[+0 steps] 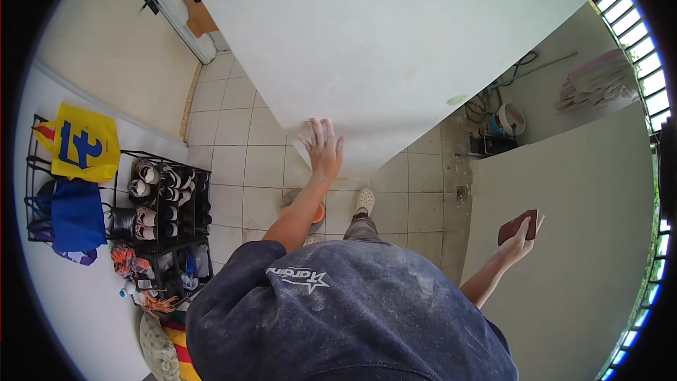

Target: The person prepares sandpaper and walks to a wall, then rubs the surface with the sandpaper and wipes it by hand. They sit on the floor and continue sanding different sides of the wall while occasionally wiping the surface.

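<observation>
My left hand (pixel 324 149) lies with fingers spread against the lower part of the white wall (pixel 367 49) in front of me. Dust whitens its fingertips. Out to the right, my right hand (pixel 520 241) grips a reddish-brown sanding block (pixel 510 230), held close to the pale low wall (pixel 564 268). Part of the block is covered by my fingers. Below my left forearm, a container with an orange rim (pixel 319 214) stands on the floor, partly hidden by the arm.
A black shoe rack (pixel 201 169) full of shoes stands at the left, with a yellow bag (pixel 86 144) and a blue bag (pixel 79 215) hanging beside it. Floor tiles (pixel 264 162) run between the walls. Beyond the low wall are a bucket (pixel 509 120) and hoses.
</observation>
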A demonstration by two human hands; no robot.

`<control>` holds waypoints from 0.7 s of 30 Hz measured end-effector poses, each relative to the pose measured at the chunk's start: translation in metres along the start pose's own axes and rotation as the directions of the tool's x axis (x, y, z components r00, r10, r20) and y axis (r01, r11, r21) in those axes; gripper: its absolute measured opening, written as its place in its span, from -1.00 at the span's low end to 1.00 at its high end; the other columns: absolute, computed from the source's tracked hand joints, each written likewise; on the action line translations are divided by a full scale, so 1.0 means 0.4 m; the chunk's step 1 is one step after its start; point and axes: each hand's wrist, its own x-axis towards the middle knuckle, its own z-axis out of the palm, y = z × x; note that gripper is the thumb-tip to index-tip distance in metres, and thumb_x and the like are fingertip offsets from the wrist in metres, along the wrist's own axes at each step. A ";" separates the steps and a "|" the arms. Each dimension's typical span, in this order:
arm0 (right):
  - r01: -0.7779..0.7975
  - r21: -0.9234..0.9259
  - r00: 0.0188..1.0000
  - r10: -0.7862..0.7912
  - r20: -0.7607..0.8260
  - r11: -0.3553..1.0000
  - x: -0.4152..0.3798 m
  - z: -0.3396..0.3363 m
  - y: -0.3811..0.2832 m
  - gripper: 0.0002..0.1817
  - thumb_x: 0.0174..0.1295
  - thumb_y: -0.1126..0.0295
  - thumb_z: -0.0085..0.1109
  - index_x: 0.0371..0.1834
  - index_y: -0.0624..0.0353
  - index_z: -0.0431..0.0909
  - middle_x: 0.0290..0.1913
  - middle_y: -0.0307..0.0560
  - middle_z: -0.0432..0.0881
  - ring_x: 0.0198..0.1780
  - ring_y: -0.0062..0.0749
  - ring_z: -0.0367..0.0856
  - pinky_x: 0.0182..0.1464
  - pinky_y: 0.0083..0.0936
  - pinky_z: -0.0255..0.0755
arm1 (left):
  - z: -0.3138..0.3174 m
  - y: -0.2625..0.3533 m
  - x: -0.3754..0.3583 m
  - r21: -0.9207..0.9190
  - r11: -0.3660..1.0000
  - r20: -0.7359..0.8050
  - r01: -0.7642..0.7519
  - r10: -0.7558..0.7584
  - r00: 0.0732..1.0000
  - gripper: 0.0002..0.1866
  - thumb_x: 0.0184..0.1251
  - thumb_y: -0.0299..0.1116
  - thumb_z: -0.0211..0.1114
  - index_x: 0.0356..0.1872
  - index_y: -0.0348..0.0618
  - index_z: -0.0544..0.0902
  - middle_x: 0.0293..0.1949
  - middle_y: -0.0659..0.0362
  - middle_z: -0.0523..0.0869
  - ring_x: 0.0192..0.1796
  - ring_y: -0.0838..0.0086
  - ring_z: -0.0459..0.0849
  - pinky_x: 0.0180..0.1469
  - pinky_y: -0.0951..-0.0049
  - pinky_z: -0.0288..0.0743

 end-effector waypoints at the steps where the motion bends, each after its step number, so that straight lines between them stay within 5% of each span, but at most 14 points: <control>1: 0.019 0.002 1.000 -0.019 0.007 1.000 0.037 0.005 0.017 -0.46 0.50 0.31 0.00 0.47 0.33 0.29 0.44 0.03 0.42 0.39 -0.25 0.42 0.40 -0.39 0.25 | -0.024 -0.008 0.041 0.027 0.999 -0.067 0.047 -0.045 0.997 -0.24 0.56 0.01 -0.02 0.54 -0.33 0.08 0.58 -0.30 -0.18 0.62 -0.19 -0.34 0.48 -0.39 -0.56; 2: 0.034 0.004 0.999 -0.035 0.016 0.999 0.068 0.015 0.031 -0.47 0.50 0.32 0.00 0.47 0.33 0.30 0.44 0.04 0.42 0.39 -0.25 0.42 0.40 -0.39 0.25 | -0.046 -0.023 0.098 0.054 0.994 -0.133 0.096 -0.088 0.987 -0.22 0.58 0.01 -0.07 0.55 -0.40 0.01 0.56 -0.37 -0.21 0.61 -0.25 -0.34 0.48 -0.39 -0.54; 3: -0.010 0.071 0.999 0.008 0.032 0.997 0.092 0.035 0.019 -0.49 0.50 0.35 0.00 0.45 0.34 0.33 0.45 0.05 0.41 0.41 -0.24 0.40 0.41 -0.39 0.22 | -0.083 -0.029 0.174 -0.001 0.999 -0.364 0.049 -0.046 0.930 -0.21 0.59 0.02 -0.12 0.55 -0.43 -0.06 0.56 -0.40 -0.22 0.60 -0.28 -0.37 0.49 -0.36 -0.51; 4: -0.017 0.105 0.999 0.012 0.047 0.994 0.105 0.057 -0.009 -0.49 0.50 0.36 0.00 0.45 0.35 0.33 0.46 0.06 0.40 0.42 -0.23 0.39 0.42 -0.40 0.21 | -0.142 -0.024 0.256 -0.047 0.999 -0.573 -0.013 -0.017 0.819 -0.19 0.60 0.03 -0.16 0.55 -0.45 -0.12 0.55 -0.42 -0.23 0.59 -0.31 -0.39 0.51 -0.33 -0.49; 6: -0.026 0.176 0.997 0.013 0.076 0.984 0.124 0.108 -0.059 -0.50 0.50 0.37 0.00 0.44 0.37 0.33 0.47 0.07 0.38 0.44 -0.22 0.37 0.43 -0.40 0.19 | -0.338 0.036 0.411 -0.100 0.995 -0.740 -0.021 -0.060 0.670 -0.20 0.61 0.05 -0.25 0.56 -0.44 -0.15 0.57 -0.35 -0.22 0.61 -0.23 -0.28 0.56 -0.20 -0.34; 8: 0.100 0.140 0.990 -0.113 0.089 0.985 0.163 0.151 -0.046 -0.50 0.49 0.37 0.00 0.44 0.37 0.34 0.48 0.09 0.37 0.45 -0.21 0.35 0.44 -0.40 0.17 | -0.476 0.085 0.513 -0.290 0.952 -0.702 0.094 -0.278 0.656 -0.22 0.63 0.05 -0.29 0.55 -0.44 -0.12 0.59 -0.30 -0.19 0.63 -0.15 -0.23 0.58 -0.12 -0.31; 11: 0.208 0.113 0.967 -0.221 0.124 0.972 0.219 0.213 -0.025 -0.50 0.49 0.37 0.00 0.43 0.38 0.34 0.48 0.10 0.36 0.46 -0.20 0.34 0.45 -0.40 0.16 | -0.577 0.165 0.593 -0.523 0.850 -0.666 0.064 -0.454 0.591 -0.22 0.64 0.06 -0.30 0.55 -0.45 -0.07 0.59 -0.28 -0.17 0.64 -0.08 -0.22 0.59 -0.07 -0.31; 15: 0.060 0.217 0.970 -0.109 0.218 0.974 0.283 0.279 0.000 -0.51 0.48 0.38 0.01 0.42 0.38 0.36 0.48 0.10 0.36 0.45 -0.23 0.35 0.45 -0.42 0.16 | -0.477 0.304 0.577 -0.132 0.991 -0.796 -0.003 -0.104 0.596 -0.24 0.62 0.03 -0.30 0.56 -0.43 -0.06 0.58 -0.30 -0.16 0.64 -0.07 -0.26 0.59 -0.07 -0.38; 16: 0.011 0.250 0.967 -0.074 0.243 0.968 0.299 0.296 0.006 -0.51 0.48 0.37 0.01 0.41 0.38 0.37 0.48 0.09 0.36 0.45 -0.23 0.35 0.45 -0.42 0.17 | -0.424 0.340 0.548 -0.038 0.997 -0.777 -0.073 0.016 0.629 -0.24 0.62 0.02 -0.29 0.56 -0.41 -0.09 0.58 -0.30 -0.16 0.64 -0.07 -0.28 0.59 -0.09 -0.41; 20: 0.050 0.267 0.970 -0.111 0.216 0.962 0.355 0.366 0.025 -0.54 0.47 0.35 0.03 0.37 0.33 0.44 0.47 0.06 0.38 0.44 -0.25 0.35 0.45 -0.42 0.17 | -0.112 0.341 0.394 0.232 0.938 -0.681 -0.257 0.345 0.646 -0.35 0.58 0.01 -0.22 0.30 -0.44 0.41 0.56 -0.26 0.00 0.64 -0.11 -0.26 0.53 -0.34 -0.45; 21: 0.064 0.265 0.967 -0.125 0.221 0.962 0.359 0.379 0.017 -0.54 0.48 0.34 0.03 0.37 0.32 0.44 0.48 0.05 0.35 0.45 -0.24 0.34 0.45 -0.41 0.17 | -0.076 0.335 0.354 0.317 0.906 -0.608 -0.279 0.420 0.674 -0.34 0.60 0.01 -0.24 0.43 -0.38 0.24 0.58 -0.23 -0.06 0.64 -0.10 -0.26 0.54 -0.31 -0.47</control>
